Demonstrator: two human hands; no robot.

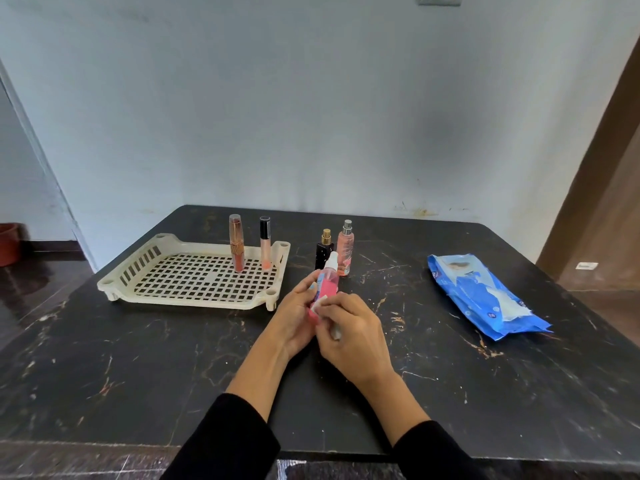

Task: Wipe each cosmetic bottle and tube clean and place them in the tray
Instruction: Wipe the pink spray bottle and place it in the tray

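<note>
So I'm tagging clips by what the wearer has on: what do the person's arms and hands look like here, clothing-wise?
Both arms wear long black sleeves: the left sleeve and the right sleeve are plain, with no visible logo or pattern, and end partway up the forearm. The left hand and right hand are bare: no gloves, and no watch, bracelet or ring shows.

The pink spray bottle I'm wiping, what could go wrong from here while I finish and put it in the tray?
1. The lipstick tube and lip gloss tube stand upright on the tray's slotted floor; setting the pink spray bottle close could topple them.
2. The black perfume bottle and peach spray bottle stand just behind your left hand; a swing could knock them.
3. The wipe in your right hand may leave the bottle slippery.
</note>
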